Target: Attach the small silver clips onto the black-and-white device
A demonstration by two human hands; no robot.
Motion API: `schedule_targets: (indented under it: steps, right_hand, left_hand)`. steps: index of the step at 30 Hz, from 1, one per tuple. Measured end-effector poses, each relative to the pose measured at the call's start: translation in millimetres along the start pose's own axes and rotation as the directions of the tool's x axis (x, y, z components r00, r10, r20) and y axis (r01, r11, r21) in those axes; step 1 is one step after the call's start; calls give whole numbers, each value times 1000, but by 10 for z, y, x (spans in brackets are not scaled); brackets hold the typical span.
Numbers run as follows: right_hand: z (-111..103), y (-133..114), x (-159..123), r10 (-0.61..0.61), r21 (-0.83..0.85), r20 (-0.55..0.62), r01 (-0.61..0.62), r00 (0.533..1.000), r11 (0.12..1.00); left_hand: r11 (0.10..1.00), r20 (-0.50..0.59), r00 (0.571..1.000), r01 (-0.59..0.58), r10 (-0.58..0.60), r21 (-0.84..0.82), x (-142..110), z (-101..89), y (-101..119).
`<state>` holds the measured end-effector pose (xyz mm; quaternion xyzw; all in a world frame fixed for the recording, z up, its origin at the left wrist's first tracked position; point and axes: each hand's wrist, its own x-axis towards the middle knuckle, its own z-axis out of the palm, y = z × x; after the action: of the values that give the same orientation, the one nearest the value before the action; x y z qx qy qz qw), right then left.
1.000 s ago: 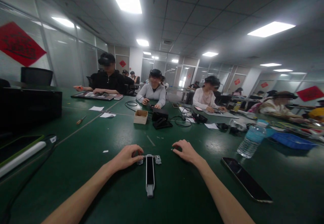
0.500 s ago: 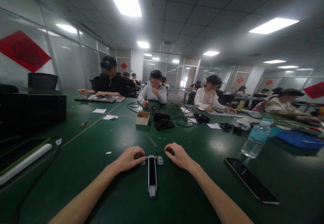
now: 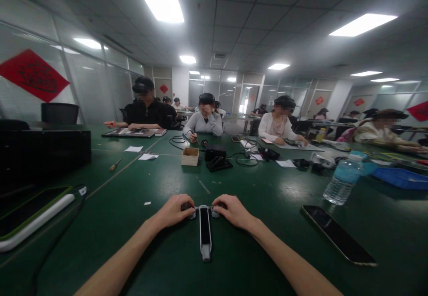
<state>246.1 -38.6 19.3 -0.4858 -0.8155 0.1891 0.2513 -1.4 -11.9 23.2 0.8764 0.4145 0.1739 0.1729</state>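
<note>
A slim white-framed device (image 3: 205, 231) with a long black face lies on the green table in front of me, its narrow grey end toward me. At its far end a small grey part sticks out on each side. My left hand (image 3: 177, 207) is closed, thumb and fingers pinching the left grey part (image 3: 192, 215). On the other side my right hand (image 3: 230, 209) pinches the right grey part (image 3: 215, 214) between thumb and fingertips. The fingers partly cover both parts, so their exact kind cannot be made out.
A phone (image 3: 337, 236) and a water bottle (image 3: 343, 182) are at right, near a blue tray (image 3: 401, 178). Ahead stand a small open box (image 3: 190, 158) and a black device (image 3: 216, 153) with cables. A screwdriver (image 3: 115, 165) lies left. Several people sit across the table.
My right hand has moved left and closed on the right grey part. The left hand keeps its pinch on the left part. The view has shifted slightly.
</note>
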Motion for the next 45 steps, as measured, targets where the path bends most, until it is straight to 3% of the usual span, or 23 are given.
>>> schedule_targets:
  steps: [23, 28, 41, 45]
  right_hand:
    - [75, 38, 24, -86, -28, -24, 86, 996, 996]
    - [96, 65, 21, -36, 2, -63, 36, 997, 999]
    - [43, 41, -1, -89, -41, -47, 88, 995, 995]
    - [58, 40, 2, -54, -19, -42, 54, 998, 998]
  left_hand:
    - [999, 2, 1000, 5, -5, -32, 2, 10, -6]
    - [1000, 13, 1000, 7, -7, -19, 1, -6, 8]
    - [999, -12, 999, -49, 49, -22, 24, 53, -64]
    - [999, -15, 999, -44, 43, -20, 23, 47, -46]
